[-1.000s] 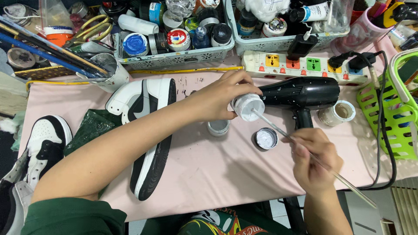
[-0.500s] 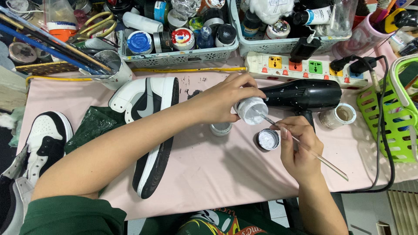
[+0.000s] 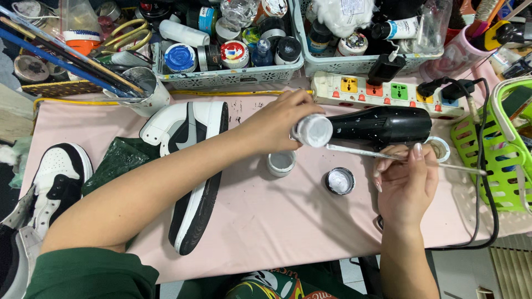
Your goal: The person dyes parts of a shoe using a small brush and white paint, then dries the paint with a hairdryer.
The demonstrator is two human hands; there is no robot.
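So the left hand point(image 3: 277, 119) is wrapped around a little white paint jar point(image 3: 312, 130), tipped mouth-out just in front of the black hair dryer point(image 3: 382, 126), probably so the thin brush point(image 3: 388, 156) pinched in the right hand point(image 3: 405, 180) can reach inside. Its lid point(image 3: 339, 181) sits below the dryer. Compared with a moment ago, the brush lies flatter and higher up.

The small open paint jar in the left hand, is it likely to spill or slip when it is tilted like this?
Probably some spill risk: the small paint jar is tipped sideways, its white-coated mouth facing out. Slipping seems unlikely, since the left hand wraps it. It looks light.
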